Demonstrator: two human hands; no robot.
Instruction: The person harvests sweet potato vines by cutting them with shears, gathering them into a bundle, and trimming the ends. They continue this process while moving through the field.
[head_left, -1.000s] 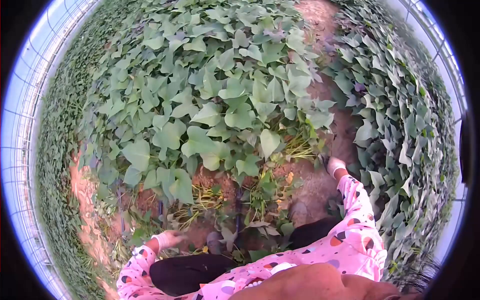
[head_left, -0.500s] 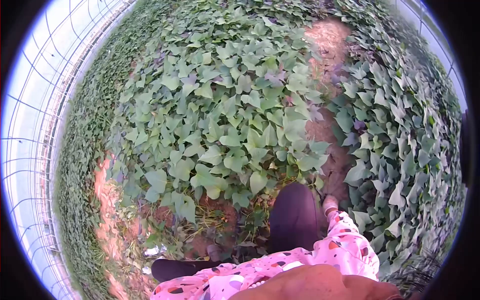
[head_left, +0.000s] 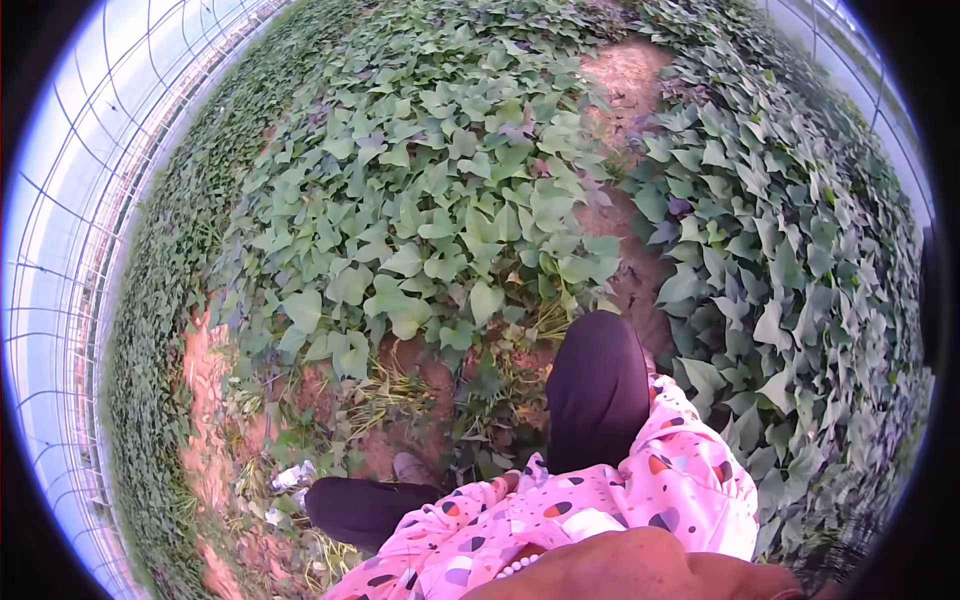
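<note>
Sweet potato vines [head_left: 430,230], thick and broad-leaved, ahead of both hands and well apart from the left hand [head_left: 508,481]. Left hand close in to the torso, between the 2 knees, mostly covered at the end of its pink patterned sleeve [head_left: 450,512]; too little on show to tell fingers apart from together, or anything held. Right hand [head_left: 649,362] just beyond the right knee [head_left: 600,385], a mere sliver past the cuff, perhaps touching leaves at its side; no telling spread from clenched there.

Ahead of the right hand, a narrow dirt path [head_left: 640,285] between 2 leafy rows; to its right, the right-hand row [head_left: 760,250]. Ahead and left of the left hand, loose pale stems [head_left: 385,400] on reddish soil; nearer, a grey shoe [head_left: 410,466] beside the left knee [head_left: 370,508]. Farther left of that hand, past the knee, crumpled white scraps [head_left: 292,476] among withered leaves.

For good work in this low stance, as a judgement: weight over planted feet, soles on bare soil rather than on stems. Better to swing the right knee clear of the right hand, for plain sight of its fingers. Best to go in low, beneath the leaves, from the soil edge ahead of the left hand; hold by stem, not blade, for fear of tearing.
</note>
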